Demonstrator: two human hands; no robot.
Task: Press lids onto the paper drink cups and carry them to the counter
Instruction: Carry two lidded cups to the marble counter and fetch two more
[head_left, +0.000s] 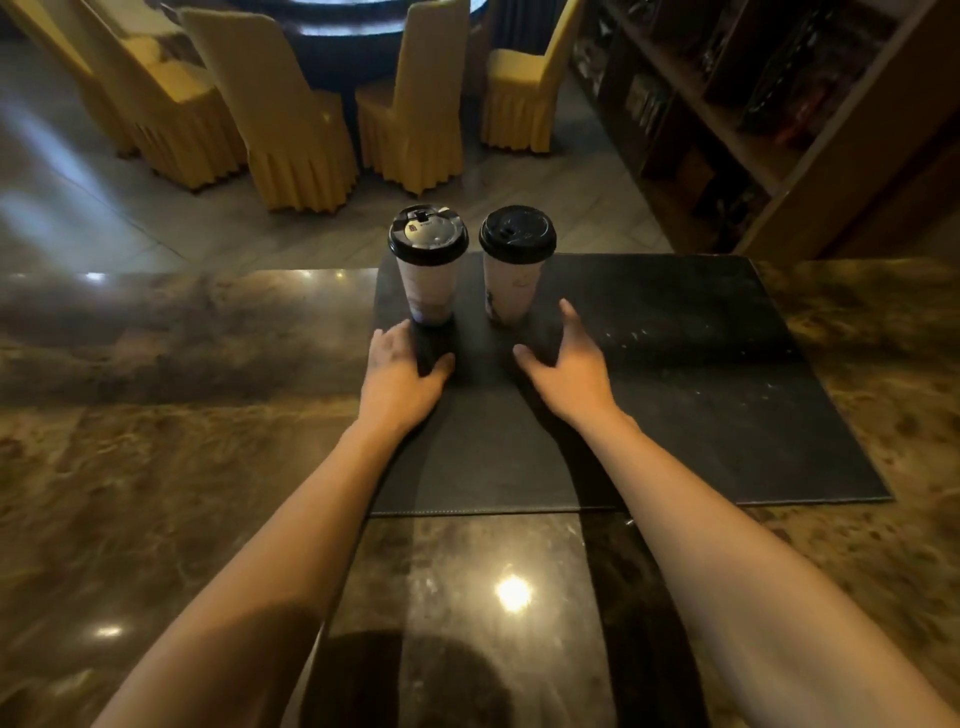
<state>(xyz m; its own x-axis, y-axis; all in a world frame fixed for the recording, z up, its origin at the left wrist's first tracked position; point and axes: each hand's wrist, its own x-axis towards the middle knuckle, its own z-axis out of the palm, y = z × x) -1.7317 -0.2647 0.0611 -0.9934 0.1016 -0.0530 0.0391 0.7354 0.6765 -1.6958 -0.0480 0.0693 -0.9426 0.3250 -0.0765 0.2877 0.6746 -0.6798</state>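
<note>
From the head view, two paper drink cups are seen upright side by side at the far edge of a dark mat (675, 364) laid on the marble worktop (156, 415). The left cup (429, 280) is capped with a black lid (428, 234). The right cup (511, 288) is closed with a plain black lid (517, 234). Both lids appear to be seated level, so the pressing step is judged done.

The left hand (402, 371) is placed just short of the left cup's base, its grip spread and nothing held. The right hand (569, 364) is placed just beside the right cup, thumb and fingers splayed wide and nothing pinched. The hands are probably set this way so that one cup can be taken in each.

A pale sticker is noted on the left lid, but its print cannot be read. Dark markings low on both cup walls are too blurred for any brand to be made out.

Beyond the worktop, yellow-covered chairs (280, 114) and a wooden bookshelf (727, 104) are seen.
</note>
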